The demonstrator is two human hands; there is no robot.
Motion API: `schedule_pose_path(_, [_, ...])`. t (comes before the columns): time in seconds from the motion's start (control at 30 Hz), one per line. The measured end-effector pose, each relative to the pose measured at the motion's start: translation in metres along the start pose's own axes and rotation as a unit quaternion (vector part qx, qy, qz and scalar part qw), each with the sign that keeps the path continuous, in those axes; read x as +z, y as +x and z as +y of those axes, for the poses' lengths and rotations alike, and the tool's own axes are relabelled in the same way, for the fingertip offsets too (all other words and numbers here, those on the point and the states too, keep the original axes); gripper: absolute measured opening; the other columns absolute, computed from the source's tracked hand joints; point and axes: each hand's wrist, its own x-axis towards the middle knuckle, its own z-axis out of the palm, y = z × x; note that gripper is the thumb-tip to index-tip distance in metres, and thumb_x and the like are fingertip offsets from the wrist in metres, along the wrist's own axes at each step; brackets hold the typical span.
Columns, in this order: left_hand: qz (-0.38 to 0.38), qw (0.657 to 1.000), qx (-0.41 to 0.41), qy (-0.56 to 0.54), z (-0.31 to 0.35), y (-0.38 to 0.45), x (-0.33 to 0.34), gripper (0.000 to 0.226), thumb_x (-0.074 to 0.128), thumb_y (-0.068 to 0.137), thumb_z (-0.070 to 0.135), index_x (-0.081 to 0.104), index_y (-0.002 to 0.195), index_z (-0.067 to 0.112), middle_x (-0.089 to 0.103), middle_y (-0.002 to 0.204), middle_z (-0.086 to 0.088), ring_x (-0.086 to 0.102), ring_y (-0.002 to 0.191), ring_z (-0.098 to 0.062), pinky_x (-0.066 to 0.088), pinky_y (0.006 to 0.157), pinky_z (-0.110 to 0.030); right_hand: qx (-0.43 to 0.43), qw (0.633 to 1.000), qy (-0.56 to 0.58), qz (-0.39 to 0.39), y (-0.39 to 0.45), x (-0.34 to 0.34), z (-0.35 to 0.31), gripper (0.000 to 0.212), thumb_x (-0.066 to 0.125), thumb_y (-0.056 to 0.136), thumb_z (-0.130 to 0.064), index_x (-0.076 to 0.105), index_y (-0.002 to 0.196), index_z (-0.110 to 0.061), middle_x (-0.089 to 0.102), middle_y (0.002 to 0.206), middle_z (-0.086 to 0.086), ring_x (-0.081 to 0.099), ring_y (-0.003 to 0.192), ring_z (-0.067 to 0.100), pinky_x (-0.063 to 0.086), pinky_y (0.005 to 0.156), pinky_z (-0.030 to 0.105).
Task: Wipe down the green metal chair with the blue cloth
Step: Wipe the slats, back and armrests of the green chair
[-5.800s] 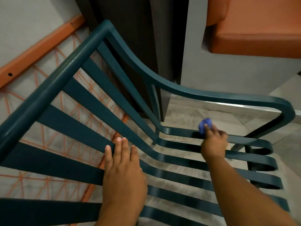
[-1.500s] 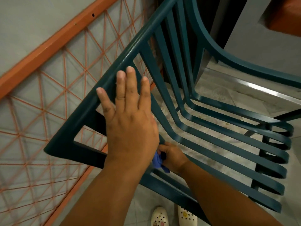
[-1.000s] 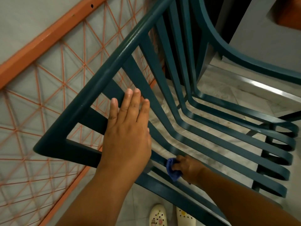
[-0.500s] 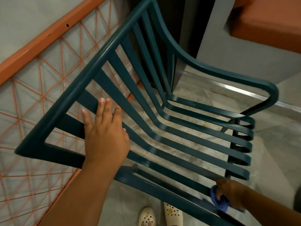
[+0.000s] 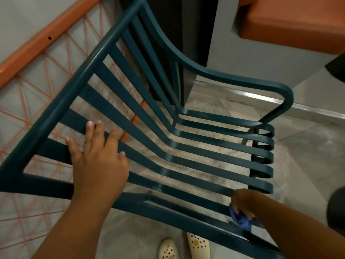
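Grey floor (image 5: pixel 308 146) showed beneath the chair (image 5: pixel 186 152) — left hand (image 5: pixel 97 161) lay open on slats, right hand (image 5: pixel 244 202) gripped the cloth (image 5: pixel 239 218) at the near rail; wiping looked unfinished.

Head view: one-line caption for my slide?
Left hand braces the green slatted metal chair while the right hand rubs a crumpled blue cloth along its near seat rail.

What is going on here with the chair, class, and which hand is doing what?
A person is wiping a green metal chair. The left hand lies flat, fingers spread, on the slats of the backrest, apparently steadying it. The right hand grips a bunched blue cloth and presses it against the nearest seat slat, close to the front end of the seat. A pair of pale shoes shows on the floor below the chair.
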Motion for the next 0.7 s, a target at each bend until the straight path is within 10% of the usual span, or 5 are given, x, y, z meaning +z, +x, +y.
schedule_pose_path(0.2, [-0.023, 0.999, -0.003, 0.027, 0.001, 0.000, 0.005, 0.055, 0.049, 0.089, 0.031, 0.037, 0.141, 0.019, 0.022, 0.155, -0.010, 0.002, 0.146, -0.024, -0.008, 0.111, -0.052, -0.136, 0.989, -0.038, 0.034, 0.014, 0.009, -0.079, 0.033, 0.050, 0.090, -0.013, 0.062, 0.060, -0.019, 0.062, 0.060, -0.004, 0.061, 0.053, 0.002, 0.046, 0.057, 0.015])
schedule_pose_path(0.37, [-0.021, 0.999, 0.017, 0.029, -0.003, -0.001, 0.016, 0.054, 0.050, 0.087, 0.030, 0.042, 0.139, 0.016, 0.029, 0.152, -0.012, 0.009, 0.145, -0.026, 0.000, 0.112, -0.058, -0.218, 0.966, -0.112, 0.082, 0.064, 0.034, -0.158, 0.015, 0.056, 0.085, -0.030, 0.065, 0.097, -0.027, 0.067, 0.094, 0.001, 0.063, 0.087, 0.017, 0.049, 0.085, 0.034])
schedule_pose_path(0.7, [-0.013, 0.999, 0.036, 0.037, -0.016, 0.001, 0.025, 0.052, 0.047, 0.084, 0.025, 0.048, 0.135, 0.012, 0.031, 0.151, -0.012, 0.012, 0.144, -0.025, 0.000, 0.113, -0.053, -0.287, 0.927, -0.175, 0.164, 0.095, 0.062, -0.192, 0.035, 0.047, 0.091, -0.044, 0.051, 0.122, -0.031, 0.050, 0.120, -0.002, 0.050, 0.095, 0.015, 0.039, 0.086, 0.027])
